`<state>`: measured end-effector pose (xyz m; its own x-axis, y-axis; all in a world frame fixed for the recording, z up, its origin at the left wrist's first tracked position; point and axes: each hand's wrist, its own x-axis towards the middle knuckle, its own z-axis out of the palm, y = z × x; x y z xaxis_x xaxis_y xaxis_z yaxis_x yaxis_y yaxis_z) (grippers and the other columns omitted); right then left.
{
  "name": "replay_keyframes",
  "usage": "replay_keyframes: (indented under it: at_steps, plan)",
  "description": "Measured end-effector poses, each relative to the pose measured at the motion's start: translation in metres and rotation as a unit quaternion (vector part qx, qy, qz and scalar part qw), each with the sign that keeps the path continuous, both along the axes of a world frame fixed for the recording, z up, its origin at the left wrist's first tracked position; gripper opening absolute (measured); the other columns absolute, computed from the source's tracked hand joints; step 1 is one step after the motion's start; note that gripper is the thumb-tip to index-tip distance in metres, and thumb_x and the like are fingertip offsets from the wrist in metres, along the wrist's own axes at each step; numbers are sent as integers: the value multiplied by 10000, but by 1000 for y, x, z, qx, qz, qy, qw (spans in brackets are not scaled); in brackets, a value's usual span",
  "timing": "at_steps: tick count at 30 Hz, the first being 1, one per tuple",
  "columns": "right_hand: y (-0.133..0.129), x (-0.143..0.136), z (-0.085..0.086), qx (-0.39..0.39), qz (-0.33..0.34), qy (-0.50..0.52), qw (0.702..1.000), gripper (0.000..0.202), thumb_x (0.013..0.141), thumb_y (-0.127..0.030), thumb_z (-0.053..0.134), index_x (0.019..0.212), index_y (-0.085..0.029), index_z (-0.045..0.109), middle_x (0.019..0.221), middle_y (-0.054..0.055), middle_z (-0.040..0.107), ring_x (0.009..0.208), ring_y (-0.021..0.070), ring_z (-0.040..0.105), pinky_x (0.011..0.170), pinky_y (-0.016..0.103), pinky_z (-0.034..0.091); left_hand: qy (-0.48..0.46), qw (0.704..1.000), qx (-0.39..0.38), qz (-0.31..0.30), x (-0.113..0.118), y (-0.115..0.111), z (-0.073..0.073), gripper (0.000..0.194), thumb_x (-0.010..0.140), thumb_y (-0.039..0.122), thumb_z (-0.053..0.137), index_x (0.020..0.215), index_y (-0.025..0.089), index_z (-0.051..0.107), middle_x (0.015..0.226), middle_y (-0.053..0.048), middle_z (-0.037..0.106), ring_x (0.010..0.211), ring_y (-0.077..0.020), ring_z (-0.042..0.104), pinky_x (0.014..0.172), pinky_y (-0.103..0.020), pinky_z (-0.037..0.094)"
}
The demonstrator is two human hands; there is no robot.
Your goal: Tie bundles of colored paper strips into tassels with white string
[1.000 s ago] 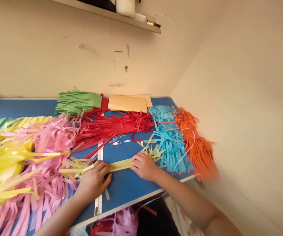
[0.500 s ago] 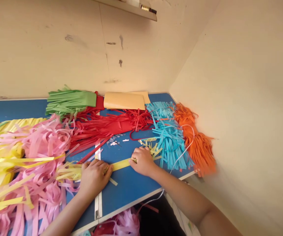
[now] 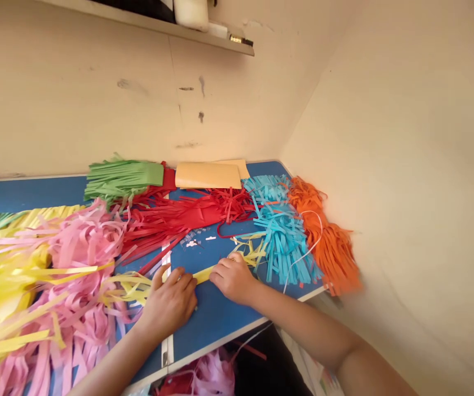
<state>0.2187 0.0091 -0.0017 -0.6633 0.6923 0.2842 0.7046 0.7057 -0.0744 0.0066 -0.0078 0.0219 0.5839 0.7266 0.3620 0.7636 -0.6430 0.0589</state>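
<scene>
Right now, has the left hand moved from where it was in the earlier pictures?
Yes: the left hand has shifted a little to the right; its fingers now reach farther past the white strip across the blue table.

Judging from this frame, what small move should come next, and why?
Probably a small roll of the yellow paper strip under both hands: the left hand and right hand press it at two places, its middle already looks narrow, and its fringed ends spread loose beyond them.
</scene>
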Motion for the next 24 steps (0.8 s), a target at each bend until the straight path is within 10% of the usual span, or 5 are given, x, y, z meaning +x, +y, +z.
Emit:
replay_keyframes:
  at_steps: [9,14,24]
  plan:
    - [9,-5,12,-3,11,-8,1000,177,956,-340,569,983,-179,638,1007,63,675,942,215,516,841,410,283,-6,999,37,17,3,3,-5,255,941,171,478,796,220,682,777,-12,717,870,-240,641,993,-503,312]
    - [9,13,-1,31,14,-14,999,233,1002,-163,463,846,-190,634,815,9,667,821,173,508,803,381,270,9,999,42,-8,-13,-3,-11,239,938,166,478,876,226,701,836,-20,742,885,-249,653,967,-498,314]
    - [28,29,10,-168,-80,58,981,154,892,-303,667,785,-196,694,879,7,650,896,175,560,810,328,280,-73,992,-83,64,-31,-1,-28,275,952,381,482,839,227,679,856,-30,722,833,-233,626,818,-401,368]
